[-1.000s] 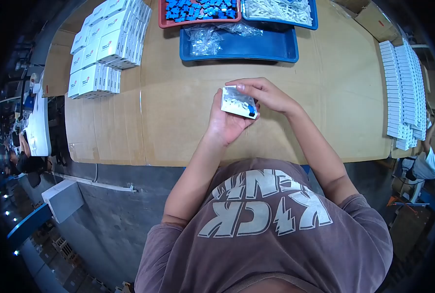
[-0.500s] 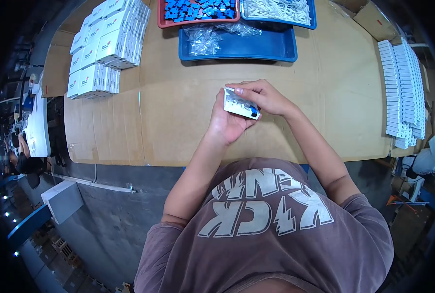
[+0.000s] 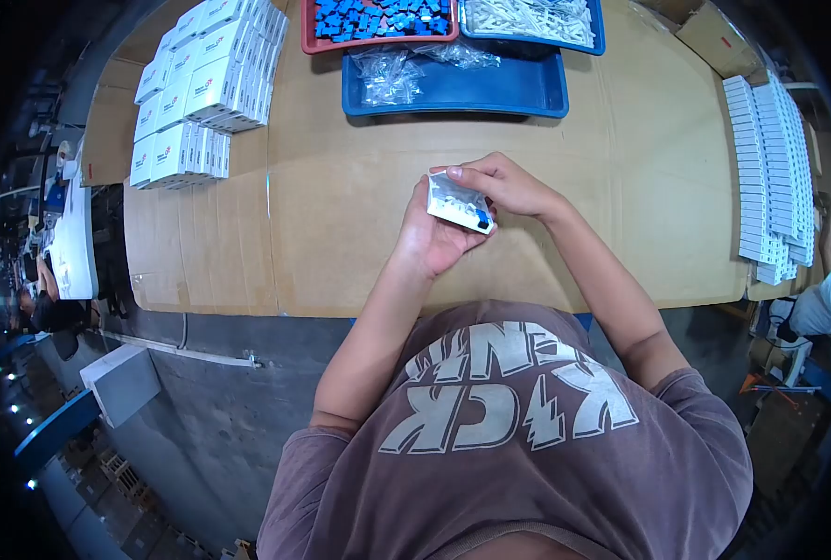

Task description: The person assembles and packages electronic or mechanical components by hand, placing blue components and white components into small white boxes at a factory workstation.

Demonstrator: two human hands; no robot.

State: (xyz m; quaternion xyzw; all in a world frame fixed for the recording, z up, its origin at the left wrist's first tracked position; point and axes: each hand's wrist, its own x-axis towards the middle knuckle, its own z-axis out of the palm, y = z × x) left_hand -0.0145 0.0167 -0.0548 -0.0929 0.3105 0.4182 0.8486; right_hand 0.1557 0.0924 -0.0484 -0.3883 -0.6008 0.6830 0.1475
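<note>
A small white box (image 3: 448,214) rests in my left hand (image 3: 434,241), whose palm is turned up and whose fingers are partly hidden behind the box. A clear bag (image 3: 458,195) with white pieces and a blue piece (image 3: 482,220) shows at the box's open face. My right hand (image 3: 506,184) is at the box's upper right, with its thumb on the bag near the top edge. The other right fingers curl behind the box and are mostly hidden.
On the cardboard-covered table (image 3: 359,215) stand stacked white boxes (image 3: 182,93) at left and more stacks (image 3: 761,177) at right. Ahead are a red tray (image 3: 378,44) of blue pieces, a blue tray (image 3: 534,45) of white pieces and a blue tray (image 3: 453,110) with clear bags.
The box has tilted slightly in my hands, and the bag and its blue piece have shifted a little down and left. My right hand has moved slightly.
</note>
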